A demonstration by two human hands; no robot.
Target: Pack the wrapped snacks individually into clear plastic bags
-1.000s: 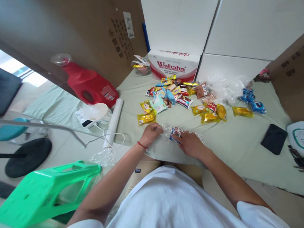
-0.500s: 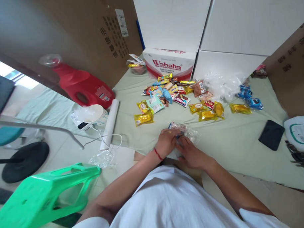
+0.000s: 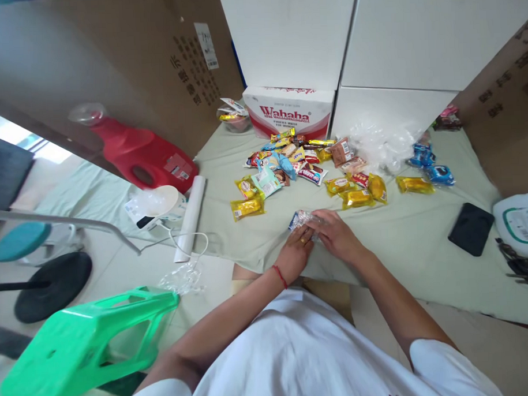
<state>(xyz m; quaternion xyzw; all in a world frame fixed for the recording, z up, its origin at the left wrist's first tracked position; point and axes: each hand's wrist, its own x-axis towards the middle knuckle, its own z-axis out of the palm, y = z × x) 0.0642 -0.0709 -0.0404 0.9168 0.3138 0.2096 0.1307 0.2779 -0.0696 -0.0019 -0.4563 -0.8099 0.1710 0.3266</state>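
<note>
Standing on the floor to your left is a green stool point(image 3: 70, 343), with a red jug point(image 3: 152, 153) beyond it and a white paper roll point(image 3: 190, 219) lying at the left end of the cloth-covered counter point(image 3: 217, 228). Next along, two yellow packets point(image 3: 247, 207) lie together, just beside a mixed heap of snacks point(image 3: 284, 160) in front of a white and red carton point(image 3: 289, 113). Near the counter's front edge, straight before you, your left hand point(image 3: 297, 249) reaches in with its fingers nearly straight over the near side of a wrapped snack point(image 3: 300, 218); you cannot tell how firmly it grips. That snack, showing blue through clear film, sits at the fingertips of both hands. Your right hand point(image 3: 338, 234) is curled, its fingers bent onto the film at the snack's right side, pinching it. Farther right are more yellow packets point(image 3: 357, 199), a pile of clear plastic point(image 3: 377, 145), two blue packets point(image 3: 439, 174) and a flat black item point(image 3: 470, 228).
</note>
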